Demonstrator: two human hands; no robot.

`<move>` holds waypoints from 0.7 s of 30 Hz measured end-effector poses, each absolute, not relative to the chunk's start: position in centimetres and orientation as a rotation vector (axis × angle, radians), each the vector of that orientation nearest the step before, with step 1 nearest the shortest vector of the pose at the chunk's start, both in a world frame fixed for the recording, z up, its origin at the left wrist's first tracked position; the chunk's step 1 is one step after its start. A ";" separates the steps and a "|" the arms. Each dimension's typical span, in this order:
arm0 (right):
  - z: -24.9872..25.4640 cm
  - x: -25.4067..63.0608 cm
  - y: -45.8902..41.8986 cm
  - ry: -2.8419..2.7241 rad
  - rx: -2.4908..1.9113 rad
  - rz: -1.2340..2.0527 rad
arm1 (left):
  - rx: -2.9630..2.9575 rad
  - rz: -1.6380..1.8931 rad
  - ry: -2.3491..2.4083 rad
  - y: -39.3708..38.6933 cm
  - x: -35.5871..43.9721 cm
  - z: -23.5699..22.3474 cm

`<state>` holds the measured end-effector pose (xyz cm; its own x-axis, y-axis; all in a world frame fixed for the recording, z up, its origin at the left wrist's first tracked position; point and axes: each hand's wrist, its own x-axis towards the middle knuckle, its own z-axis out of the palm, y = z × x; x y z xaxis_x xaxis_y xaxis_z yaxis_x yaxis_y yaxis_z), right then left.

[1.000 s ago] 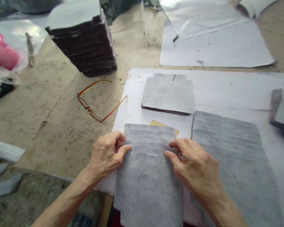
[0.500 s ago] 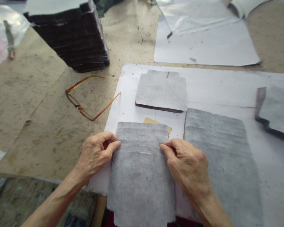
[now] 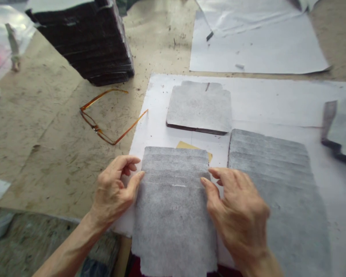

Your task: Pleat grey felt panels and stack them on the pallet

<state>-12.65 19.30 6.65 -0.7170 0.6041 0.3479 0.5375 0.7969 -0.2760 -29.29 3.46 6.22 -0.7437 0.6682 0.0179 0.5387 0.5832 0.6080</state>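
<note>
A fanned pile of grey fibrous sheets (image 3: pixel 174 207) lies in front of me on a white paper underlay (image 3: pixel 262 104). My left hand (image 3: pixel 113 192) rests at its left edge, thumb against the sheets and fingers loosely apart. On the pile's right edge lies my right hand (image 3: pixel 238 213), thumb and fingers stretched out and touching the sheets. Neither hand pinches anything. A yellow card corner (image 3: pixel 190 146) peeks out beyond the pile's far end.
A second fanned grey pile (image 3: pixel 276 181) lies to the right, a smaller grey pile (image 3: pixel 198 105) beyond, another (image 3: pixel 341 127) at the right edge. Amber-framed glasses (image 3: pixel 103 115) lie on the brown table. A tall dark stack (image 3: pixel 86 38) stands at the back left, white sheets (image 3: pixel 256 50) at the back.
Both hands were pinching the edges of the fanned pile; now their fingers have loosened and spread. The view has shifted slightly.
</note>
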 end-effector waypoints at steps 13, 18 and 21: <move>6.8 -12.2 19.6 -2.735 -0.812 0.317 | 1.196 0.598 2.495 3.3 -28.6 6.3; 6.7 -11.5 18.8 -2.678 -0.903 0.345 | 1.071 0.553 2.493 3.0 -28.6 6.6; 6.5 -11.3 18.4 -2.643 -0.943 0.429 | 1.016 0.582 2.490 2.7 -28.5 6.6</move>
